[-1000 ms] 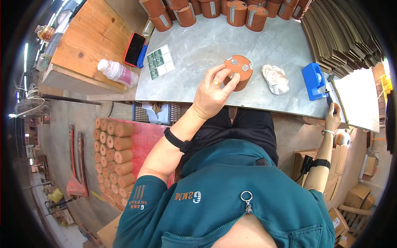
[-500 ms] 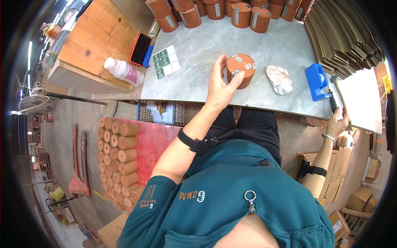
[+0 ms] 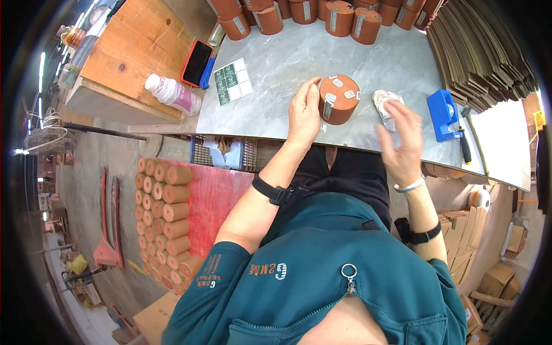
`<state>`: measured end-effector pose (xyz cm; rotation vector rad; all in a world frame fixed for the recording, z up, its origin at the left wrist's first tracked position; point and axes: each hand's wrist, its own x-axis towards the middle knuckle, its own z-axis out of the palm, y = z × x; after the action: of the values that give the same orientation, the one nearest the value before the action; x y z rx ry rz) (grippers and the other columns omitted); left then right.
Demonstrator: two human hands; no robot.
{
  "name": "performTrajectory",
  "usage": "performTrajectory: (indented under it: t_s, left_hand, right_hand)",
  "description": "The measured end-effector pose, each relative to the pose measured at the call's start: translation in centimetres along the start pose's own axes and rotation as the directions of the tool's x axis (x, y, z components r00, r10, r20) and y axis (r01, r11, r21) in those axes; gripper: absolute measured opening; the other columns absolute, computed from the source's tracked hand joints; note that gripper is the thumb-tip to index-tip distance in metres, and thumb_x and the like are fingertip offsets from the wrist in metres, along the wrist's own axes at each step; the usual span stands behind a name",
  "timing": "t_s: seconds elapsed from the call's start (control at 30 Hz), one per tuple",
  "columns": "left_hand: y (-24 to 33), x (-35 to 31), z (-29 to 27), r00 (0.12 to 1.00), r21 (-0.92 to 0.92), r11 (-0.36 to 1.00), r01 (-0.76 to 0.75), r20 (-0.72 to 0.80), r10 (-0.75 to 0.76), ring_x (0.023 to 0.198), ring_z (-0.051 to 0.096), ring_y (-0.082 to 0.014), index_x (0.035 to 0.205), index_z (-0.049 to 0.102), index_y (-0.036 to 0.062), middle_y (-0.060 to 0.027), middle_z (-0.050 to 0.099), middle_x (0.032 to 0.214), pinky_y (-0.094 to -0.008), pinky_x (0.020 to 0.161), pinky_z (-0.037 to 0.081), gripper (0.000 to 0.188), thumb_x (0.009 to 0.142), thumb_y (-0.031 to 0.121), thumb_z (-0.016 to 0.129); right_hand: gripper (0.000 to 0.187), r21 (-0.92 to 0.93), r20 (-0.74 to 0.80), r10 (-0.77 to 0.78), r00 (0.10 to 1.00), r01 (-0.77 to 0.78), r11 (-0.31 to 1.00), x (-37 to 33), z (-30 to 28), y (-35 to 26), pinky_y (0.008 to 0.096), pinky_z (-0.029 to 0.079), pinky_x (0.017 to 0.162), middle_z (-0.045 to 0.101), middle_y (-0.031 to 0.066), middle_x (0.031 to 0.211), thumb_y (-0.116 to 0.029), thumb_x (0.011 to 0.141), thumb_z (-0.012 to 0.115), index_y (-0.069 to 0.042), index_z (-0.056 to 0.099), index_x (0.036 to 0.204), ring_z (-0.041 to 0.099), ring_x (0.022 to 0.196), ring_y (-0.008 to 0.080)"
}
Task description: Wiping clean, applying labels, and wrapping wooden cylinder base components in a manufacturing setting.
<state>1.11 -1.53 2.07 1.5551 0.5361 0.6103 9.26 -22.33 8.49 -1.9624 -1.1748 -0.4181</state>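
The left hand (image 3: 305, 115) is loose, fingers straight, just left of the round brown box (image 3: 339, 103) — the blurry right hand (image 3: 405, 144) spreads its fingers by the white bundle (image 3: 380, 102). The box stands on the grey table (image 3: 276, 69); far left, red pallet jack (image 3: 107, 253).

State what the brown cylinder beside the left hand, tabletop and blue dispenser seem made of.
Brown cylinder: evenly coloured, fairly matte, perhaps coated cardboard or leatherette. Tabletop: grey veining, soft gloss, stone or laminate. Blue dispenser: smooth, uniform colour, probably plastic.
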Motion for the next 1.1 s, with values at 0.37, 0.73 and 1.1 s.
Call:
performTrajectory:
  t_s: [0.37, 0.73, 1.1]
  left_hand:
    - [-0.4, -1.2, 0.0, 0.957, 0.169, 0.954, -0.248, 0.195, 0.214, 0.128, 0.052, -0.0349, 0.149, 0.034, 0.0028, -0.0216, 0.05, 0.14, -0.0415, 0.104, 0.045, 0.093, 0.072, 0.022, 0.082]
    - [0.2, -0.4, 0.3, 0.957, 0.274, 0.919, -0.283, 0.147, 0.251, 0.123, 0.055, -0.031, 0.142, 0.044, 0.0034, -0.0197, 0.054, 0.133, -0.042, 0.103, 0.046, 0.09, 0.068, 0.027, 0.089]
    - [2.6, 1.2, -0.1, 0.906, -0.641, 0.641, 0.422, 0.324, -0.271, 0.115, 0.059, -0.0249, 0.14, 0.045, 0.0091, -0.0134, 0.056, 0.131, -0.0468, 0.103, 0.046, 0.076, 0.095, 0.07, 0.043]
  right_hand:
    - [0.056, -0.064, 0.375, -0.252, 0.892, 0.296, 0.953, 5.3, 4.3, -1.6, 0.0505, 0.034, 0.107, 0.051, 0.0117, 0.141, -0.034, 0.082, 0.073, -0.014, 0.058, 0.132, 0.043, 0.132, 0.0373]
    - [0.052, -0.077, 0.101, -0.08, 0.992, 0.088, 0.993, 3.4, 2.5, 4.4, 0.0476, 0.037, 0.105, 0.055, 0.0118, 0.138, -0.028, 0.083, 0.073, -0.015, 0.059, 0.131, 0.046, 0.13, 0.0371]
    - [0.02, 0.021, 0.278, 0.308, 0.91, -0.326, 0.945, 1.7, 2.9, 9.1, 0.0375, 0.048, 0.085, 0.067, 0.0132, 0.104, -0.006, 0.085, 0.07, -0.005, 0.07, 0.105, 0.061, 0.099, 0.0332]
